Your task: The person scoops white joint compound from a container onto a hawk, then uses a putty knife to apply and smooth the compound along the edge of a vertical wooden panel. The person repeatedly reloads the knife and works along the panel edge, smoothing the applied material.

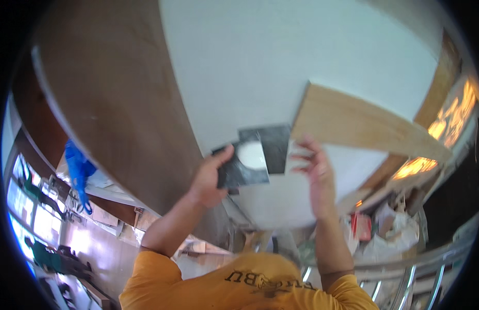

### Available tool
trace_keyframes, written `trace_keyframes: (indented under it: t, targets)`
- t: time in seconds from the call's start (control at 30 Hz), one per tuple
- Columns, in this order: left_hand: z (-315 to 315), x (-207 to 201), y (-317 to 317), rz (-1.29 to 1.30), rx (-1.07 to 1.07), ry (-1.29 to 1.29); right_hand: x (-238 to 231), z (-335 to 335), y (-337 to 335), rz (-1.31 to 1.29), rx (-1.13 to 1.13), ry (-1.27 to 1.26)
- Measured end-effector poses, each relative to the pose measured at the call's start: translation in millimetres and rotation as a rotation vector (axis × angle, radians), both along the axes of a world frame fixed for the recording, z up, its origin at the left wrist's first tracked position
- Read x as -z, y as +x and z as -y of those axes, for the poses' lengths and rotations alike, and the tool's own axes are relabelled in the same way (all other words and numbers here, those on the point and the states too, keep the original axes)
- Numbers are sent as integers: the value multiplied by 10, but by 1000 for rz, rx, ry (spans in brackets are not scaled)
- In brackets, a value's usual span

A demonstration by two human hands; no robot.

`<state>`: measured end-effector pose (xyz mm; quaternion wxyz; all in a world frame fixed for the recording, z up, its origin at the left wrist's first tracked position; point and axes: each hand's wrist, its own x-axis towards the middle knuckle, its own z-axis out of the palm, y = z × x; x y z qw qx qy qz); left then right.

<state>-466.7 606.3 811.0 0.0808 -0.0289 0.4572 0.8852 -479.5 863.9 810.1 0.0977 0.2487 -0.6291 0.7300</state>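
My left hand [208,178] grips a dark, flat, squarish plate [231,173] by its left side, thumb on top. A rounded white patch [251,155] shows on this plate, and I cannot tell if it is paste or glare. Partly behind it is a second dark square plate [276,144]; what supports it is unclear. Close to that plate's right edge, my right hand [318,170] has its fingers spread and slightly blurred. Whether the fingertips touch the edge cannot be made out. A large pale white panel [239,62] fills the view beyond my hands.
A tan wooden piece [353,119] lies across the panel at right, and a broad brown board [115,103] runs along the left. Plastic bags [399,230] and a red item [360,226] lie at lower right. A blue bag [79,168] hangs at left. People [58,258] are farther off.
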Motion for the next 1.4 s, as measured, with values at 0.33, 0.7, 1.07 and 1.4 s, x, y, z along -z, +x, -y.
trace_keyframes:
  t: [0.33, 0.7, 1.07, 1.4]
  targets:
    - [-62, -81, -84, -63, -29, 68, 257, 714, -446, 326, -186, -405]
    - [200, -699, 261, -71, -169, 34, 160, 431, -601, 395, -734, -946]
    - [307, -563, 245, -70, -128, 79, -427, 510, -309, 265, -831, -807]
    - [406, -974, 574, -185, -336, 30, -1079, 430, -434, -560, -427, 221]
